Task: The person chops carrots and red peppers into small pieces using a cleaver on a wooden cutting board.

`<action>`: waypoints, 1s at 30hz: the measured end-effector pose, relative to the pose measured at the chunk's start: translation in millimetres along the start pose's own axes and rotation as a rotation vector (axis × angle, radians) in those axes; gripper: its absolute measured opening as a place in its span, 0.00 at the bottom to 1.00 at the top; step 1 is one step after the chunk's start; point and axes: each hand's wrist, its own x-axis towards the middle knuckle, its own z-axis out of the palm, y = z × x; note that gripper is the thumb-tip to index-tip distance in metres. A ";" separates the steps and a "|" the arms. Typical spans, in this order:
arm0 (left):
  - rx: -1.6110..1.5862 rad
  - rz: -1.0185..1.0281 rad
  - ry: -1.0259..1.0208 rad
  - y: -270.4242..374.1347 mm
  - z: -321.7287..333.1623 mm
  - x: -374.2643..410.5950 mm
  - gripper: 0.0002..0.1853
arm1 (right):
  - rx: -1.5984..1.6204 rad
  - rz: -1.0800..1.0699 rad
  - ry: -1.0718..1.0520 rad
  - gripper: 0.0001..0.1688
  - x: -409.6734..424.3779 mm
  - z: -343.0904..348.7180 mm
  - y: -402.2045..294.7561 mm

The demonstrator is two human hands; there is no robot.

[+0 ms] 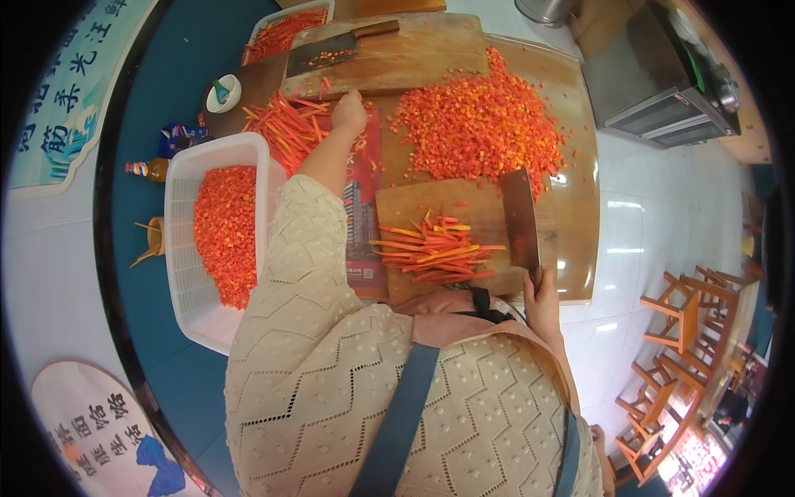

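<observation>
My right hand grips the handle of a cleaver, whose broad dark blade stands at the right side of the near wooden cutting board. On that board lies a loose bundle of carrot strips, mostly orange-red with a few yellow ones. My left hand is stretched forward, fingers curled, by the near edge of the far cutting board. Just left of it is a heap of uncut carrot strips. Whether those fingers hold anything is hidden. A large mound of diced carrot spreads between the two boards.
A white plastic basket of diced carrot stands at my left. Another cleaver lies on the far board, with a basket of carrot strips behind. A white bowl sits at the left. Wooden stools stand to the right.
</observation>
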 end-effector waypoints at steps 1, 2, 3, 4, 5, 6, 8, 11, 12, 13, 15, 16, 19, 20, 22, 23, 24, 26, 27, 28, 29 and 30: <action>0.024 -0.010 -0.011 -3.5 1.6 1.6 0.16 | -0.003 0.009 -0.007 0.13 0.4 -0.4 -0.9; 0.002 -0.012 -0.027 -7.7 3.1 2.0 0.16 | -0.005 0.015 -0.015 0.13 0.2 -1.2 -1.7; -0.015 -0.015 -0.039 -11.0 -0.7 1.8 0.15 | -0.011 0.028 -0.025 0.13 0.8 -1.8 -4.6; -0.033 -0.021 -0.050 -13.8 -3.8 0.6 0.15 | -0.017 0.039 -0.037 0.13 1.3 -3.3 -8.1; -0.162 0.003 -0.100 -16.3 -3.7 -5.0 0.14 | -0.023 0.048 -0.050 0.13 2.1 -3.8 -9.5; -0.292 0.030 -0.151 -13.5 -4.8 -16.7 0.14 | -0.020 0.041 -0.035 0.13 2.2 -3.1 -9.0; -0.435 0.164 -0.372 3.9 -11.3 -50.5 0.12 | -0.011 0.034 -0.002 0.13 -1.0 -0.5 -4.3; -0.540 0.485 -0.786 40.2 -39.0 -128.1 0.15 | -0.006 -0.010 0.004 0.14 2.1 1.5 2.3; -0.519 0.509 -0.836 49.5 -48.2 -149.2 0.17 | -0.023 -0.005 0.007 0.15 1.9 1.8 3.9; -0.502 0.531 -0.883 53.6 -53.3 -161.5 0.19 | -0.014 -0.005 -0.007 0.14 2.5 1.3 5.8; -0.341 0.420 -0.676 30.7 -41.5 -146.4 0.34 | 0.005 -0.005 -0.031 0.13 2.9 0.5 8.1; -0.226 0.384 -0.487 4.9 -29.2 -134.9 0.40 | 0.003 -0.013 -0.046 0.13 4.5 0.3 7.4; 0.053 0.262 -0.142 -32.0 -0.7 -114.6 0.51 | 0.005 -0.013 -0.032 0.14 4.0 -1.0 6.2; 0.135 0.207 -0.057 -38.6 5.0 -109.3 0.54 | 0.010 -0.024 -0.020 0.15 4.4 -0.8 5.7; 0.106 0.121 -0.231 -21.4 -3.9 -91.4 0.51 | 0.014 -0.034 0.004 0.15 4.0 0.4 6.2; 0.092 0.078 -0.318 -11.8 -6.5 -82.5 0.50 | 0.013 -0.036 0.012 0.15 3.0 0.4 5.7; 0.081 0.047 -0.288 -12.4 -3.5 -78.4 0.48 | 0.007 -0.047 0.005 0.15 4.1 0.0 2.8; 0.064 0.013 -0.234 -2.7 15.4 -64.1 0.44 | 0.008 -0.021 0.003 0.15 2.2 -1.6 -2.5; -0.190 0.034 -0.313 1.7 29.7 -56.9 0.40 | 0.010 -0.011 -0.005 0.15 2.0 -1.5 -4.0; -0.442 0.058 -0.387 6.8 45.0 -48.8 0.36 | 0.012 -0.019 -0.008 0.15 2.3 0.3 -2.3; -0.696 0.095 -0.470 14.7 54.6 -42.0 0.32 | 0.013 -0.017 0.002 0.15 1.8 2.4 2.5; -0.625 0.246 -0.361 26.2 53.7 -43.2 0.29 | 0.009 -0.008 0.018 0.14 0.8 4.0 7.7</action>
